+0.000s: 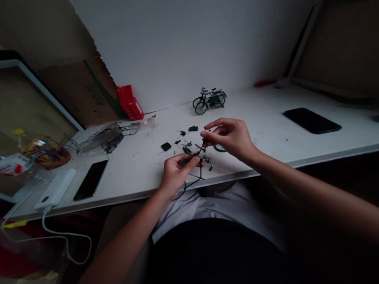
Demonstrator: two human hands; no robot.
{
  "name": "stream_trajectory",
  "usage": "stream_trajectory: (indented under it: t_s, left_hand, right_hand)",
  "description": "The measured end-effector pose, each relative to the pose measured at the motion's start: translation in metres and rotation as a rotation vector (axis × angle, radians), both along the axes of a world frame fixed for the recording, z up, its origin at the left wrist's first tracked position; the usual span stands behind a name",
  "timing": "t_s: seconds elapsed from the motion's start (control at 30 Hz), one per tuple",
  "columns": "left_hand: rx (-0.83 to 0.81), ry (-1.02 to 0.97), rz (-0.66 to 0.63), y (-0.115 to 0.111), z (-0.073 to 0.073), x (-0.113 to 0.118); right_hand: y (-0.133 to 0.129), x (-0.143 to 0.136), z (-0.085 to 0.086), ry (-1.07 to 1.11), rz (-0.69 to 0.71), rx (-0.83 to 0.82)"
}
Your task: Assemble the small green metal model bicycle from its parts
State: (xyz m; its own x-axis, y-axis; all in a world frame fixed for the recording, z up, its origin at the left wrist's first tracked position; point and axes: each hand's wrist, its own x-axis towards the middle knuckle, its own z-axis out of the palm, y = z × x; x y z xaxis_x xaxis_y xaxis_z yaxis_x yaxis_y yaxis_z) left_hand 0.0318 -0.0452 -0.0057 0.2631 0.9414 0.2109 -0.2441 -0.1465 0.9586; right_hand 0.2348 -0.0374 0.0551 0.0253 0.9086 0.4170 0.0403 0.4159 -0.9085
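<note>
My left hand (pixel 179 170) pinches a small dark green bicycle frame (pixel 201 171) over the table's front edge. Handlebar-like metal parts (pixel 208 162) show at its right side. Just to the right and above, my right hand (pixel 230 137) is closed, with thumb and forefinger together near the upper end of the frame; what its fingertips hold is too small to make out. A small wheel (pixel 220 148) lies partly hidden beneath my right hand. Beyond the hands lie a dark green flat piece (pixel 166 146), another green piece (pixel 193 128) and several small dark parts (pixel 182 133).
Assembled miniature bicycles (pixel 209 100) stand at the back of the white table (pixel 273 156). A red box (pixel 130 103), plastic bags (pixel 97 141), bottles (pixel 11 161) and a white power strip (pixel 56 189) are on the left. Black phones lie left (pixel 91 180) and right (pixel 311 120).
</note>
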Motion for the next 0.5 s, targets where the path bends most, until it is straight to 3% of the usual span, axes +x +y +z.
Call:
stream_trajectory:
  t_s: [0.17, 0.3, 0.5]
  left_hand:
    - [0.001, -0.013, 0.019, 0.001, 0.000, 0.000]
    - [0.001, -0.006, 0.022, 0.001, 0.001, 0.000]
    - [-0.006, 0.016, 0.101, 0.000, 0.003, 0.002]
  right_hand:
    - [0.000, 0.006, 0.004, -0.061, 0.073, 0.032]
    - [0.005, 0.009, -0.007, -0.159, 0.131, 0.048]
    - [0.013, 0.005, -0.025, -0.462, -0.097, 0.196]
